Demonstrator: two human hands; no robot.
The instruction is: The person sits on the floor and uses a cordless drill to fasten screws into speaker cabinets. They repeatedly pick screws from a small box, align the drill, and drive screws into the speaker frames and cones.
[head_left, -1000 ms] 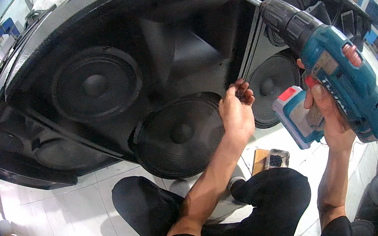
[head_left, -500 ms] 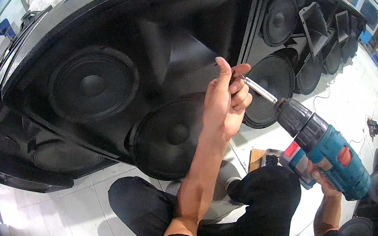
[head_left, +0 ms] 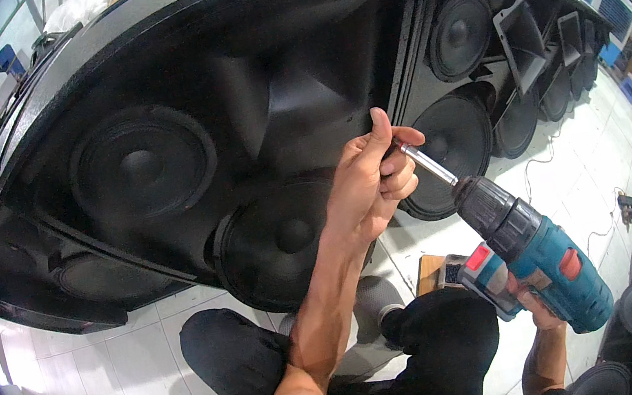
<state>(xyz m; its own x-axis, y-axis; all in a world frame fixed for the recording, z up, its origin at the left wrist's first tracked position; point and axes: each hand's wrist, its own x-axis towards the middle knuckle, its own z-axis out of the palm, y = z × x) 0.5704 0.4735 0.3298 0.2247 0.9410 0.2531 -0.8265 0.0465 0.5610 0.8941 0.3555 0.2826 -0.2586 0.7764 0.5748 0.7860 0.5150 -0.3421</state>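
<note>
At the left side of the big black speaker cabinet [head_left: 164, 23] lying face-up before you sits a large round black woofer cone [head_left: 140, 169], and nearer your knees, toward the cabinet's near edge, a second round black woofer [head_left: 281, 240]. Your left hand [head_left: 370, 181] is raised over the cabinet's right edge, thumb up, fingers pinched around the tip of the long silver driver bit [head_left: 428, 165] (whether a screw sits in that pinch cannot be told). The bit slants down and right from your fingertips into the chuck of the teal-and-black cordless drill [head_left: 536, 254], which hangs over the white tiled floor [head_left: 112, 370], just off the cabinet's near right corner. Your right hand [head_left: 536, 307] is wrapped tight around the drill's grip, mostly hidden beneath its body. Further right, a row of black speaker cabinets [head_left: 526, 65] runs away along the floor.
</note>
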